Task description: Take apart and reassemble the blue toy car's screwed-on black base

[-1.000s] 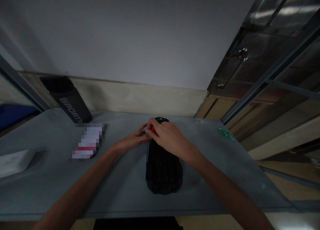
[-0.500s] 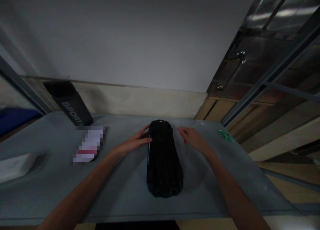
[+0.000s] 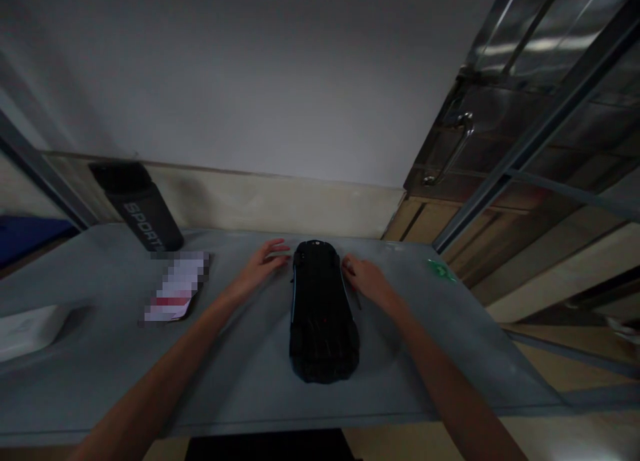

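A black toy car (image 3: 324, 307) lies with its dark underside up at the middle of the grey table. Just left of its far end, my left hand (image 3: 265, 259) is open, fingers apart, with a small gap to the car. My right hand (image 3: 364, 274) is closed at the car's right side near the far end, its fingertips beside the edge. From under that hand the thin metal shaft of a screwdriver (image 3: 359, 300) sticks out toward me; its handle is hidden in the fingers.
A black bottle (image 3: 143, 211) leans at the back left near a blurred paper (image 3: 175, 287). A white object (image 3: 30, 331) lies at the left edge. Toward the right sits a small green packet (image 3: 442, 270). A metal frame post (image 3: 490, 187) rises beyond the right edge.
My left hand has let go of the car's side and moved slightly away. My right hand has come in against the car's right side, with the screwdriver. The view has shifted slightly.
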{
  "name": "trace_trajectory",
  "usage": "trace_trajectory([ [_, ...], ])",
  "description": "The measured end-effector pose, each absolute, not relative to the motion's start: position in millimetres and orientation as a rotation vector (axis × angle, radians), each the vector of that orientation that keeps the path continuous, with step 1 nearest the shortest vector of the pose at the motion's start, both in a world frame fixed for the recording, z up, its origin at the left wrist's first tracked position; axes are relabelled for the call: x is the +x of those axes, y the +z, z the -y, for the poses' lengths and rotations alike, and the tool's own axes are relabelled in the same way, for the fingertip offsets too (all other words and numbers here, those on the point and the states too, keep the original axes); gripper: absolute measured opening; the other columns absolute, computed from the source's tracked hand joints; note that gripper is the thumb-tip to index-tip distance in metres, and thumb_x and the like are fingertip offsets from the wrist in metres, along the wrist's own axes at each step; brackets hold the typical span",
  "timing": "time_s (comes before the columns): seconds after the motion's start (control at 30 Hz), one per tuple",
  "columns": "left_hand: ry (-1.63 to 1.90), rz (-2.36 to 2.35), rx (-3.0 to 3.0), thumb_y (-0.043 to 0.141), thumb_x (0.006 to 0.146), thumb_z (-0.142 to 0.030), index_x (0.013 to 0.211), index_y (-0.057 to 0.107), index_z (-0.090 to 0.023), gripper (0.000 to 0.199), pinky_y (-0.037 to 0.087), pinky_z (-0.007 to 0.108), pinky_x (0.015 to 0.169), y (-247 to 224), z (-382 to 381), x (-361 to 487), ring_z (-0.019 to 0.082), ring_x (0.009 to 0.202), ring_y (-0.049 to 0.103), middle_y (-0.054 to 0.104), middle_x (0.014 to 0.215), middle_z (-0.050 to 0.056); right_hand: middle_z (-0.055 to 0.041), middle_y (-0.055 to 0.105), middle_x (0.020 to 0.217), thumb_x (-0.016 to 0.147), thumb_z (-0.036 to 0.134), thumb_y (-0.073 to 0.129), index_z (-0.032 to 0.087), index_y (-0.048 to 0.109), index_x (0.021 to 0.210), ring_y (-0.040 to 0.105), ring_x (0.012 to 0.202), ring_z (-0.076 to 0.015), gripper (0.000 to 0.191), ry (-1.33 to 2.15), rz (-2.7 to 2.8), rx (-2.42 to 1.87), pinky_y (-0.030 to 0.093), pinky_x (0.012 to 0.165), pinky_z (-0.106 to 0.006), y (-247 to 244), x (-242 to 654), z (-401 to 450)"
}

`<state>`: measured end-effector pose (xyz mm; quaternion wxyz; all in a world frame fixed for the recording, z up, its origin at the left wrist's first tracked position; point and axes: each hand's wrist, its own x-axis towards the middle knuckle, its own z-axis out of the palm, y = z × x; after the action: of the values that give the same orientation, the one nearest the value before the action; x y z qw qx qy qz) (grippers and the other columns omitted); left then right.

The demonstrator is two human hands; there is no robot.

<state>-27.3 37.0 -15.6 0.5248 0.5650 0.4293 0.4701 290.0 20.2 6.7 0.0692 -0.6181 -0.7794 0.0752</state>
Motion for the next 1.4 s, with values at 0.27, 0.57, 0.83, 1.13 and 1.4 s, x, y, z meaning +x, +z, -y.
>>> trace_trajectory([
  [0.27,1.059,-1.241,1.68,0.08,0.081,-0.055,0.094,0.069,-0.022,0.037,0.051,0.029,0.065,-10.1,-34.6,-31.4,0.018,0.071,0.065,0.073,0.089,0.004,-0.0089,0.08,0.101,0.114,0.027,0.045,0.02,0.072,0.107,0.073,0.093,-0.0215,0.029,0.208,2.252,-1.875,0.042,0.076,-0.029,6.4,284.2,-26.3],
  [0.57,0.89,-1.325,1.916,0.061,0.092,-0.05,0.073,0.052,-0.024,0.033,0.033,0.028,0.059,-0.4,-24.8,-23.8,0.015,0.055,0.043,0.047,0.055,-0.006,-0.0106,0.081,0.098,0.113,0.029,0.047,0.019,0.075,0.103,0.071,0.088,-0.0218,0.031,0.206,2.234,-1.924,0.04,0.074,-0.032,2.7,276.9,-23.0],
  [0.83,0.812,-1.363,2.078,0.059,0.082,-0.031,0.06,0.035,-0.025,0.033,0.025,0.03,0.063,-1.0,-22.8,-24.0,0.014,0.06,0.034,0.033,0.058,-0.007,-0.0113,0.081,0.101,0.112,0.027,0.048,0.019,0.076,0.106,0.072,0.092,-0.0223,0.029,0.207,2.271,-1.921,0.041,0.076,-0.031,3.3,277.9,-22.7],
  [1.13,0.709,-1.328,2.19,0.052,0.074,-0.018,0.061,0.025,-0.025,0.031,0.021,0.032,0.064,-1.5,-20.9,-20.9,0.014,0.059,0.028,0.025,0.059,-0.007,-0.0112,0.081,0.101,0.113,0.029,0.049,0.019,0.076,0.106,0.073,0.091,-0.0222,0.03,0.203,2.286,-1.923,0.04,0.075,-0.032,0.5,278.2,-23.3],
  [1.4,0.64,-1.298,2.256,0.047,0.06,-0.008,0.062,0.025,-0.025,0.028,0.02,0.034,0.065,-0.1,-18.7,-22.5,0.015,0.059,0.028,0.025,0.059,-0.007,-0.013,0.082,0.103,0.113,0.028,0.048,0.018,0.076,0.109,0.074,0.093,-0.0231,0.03,0.19,2.31,-1.923,0.041,0.076,-0.032,-0.2,278.5,-23.7],
])
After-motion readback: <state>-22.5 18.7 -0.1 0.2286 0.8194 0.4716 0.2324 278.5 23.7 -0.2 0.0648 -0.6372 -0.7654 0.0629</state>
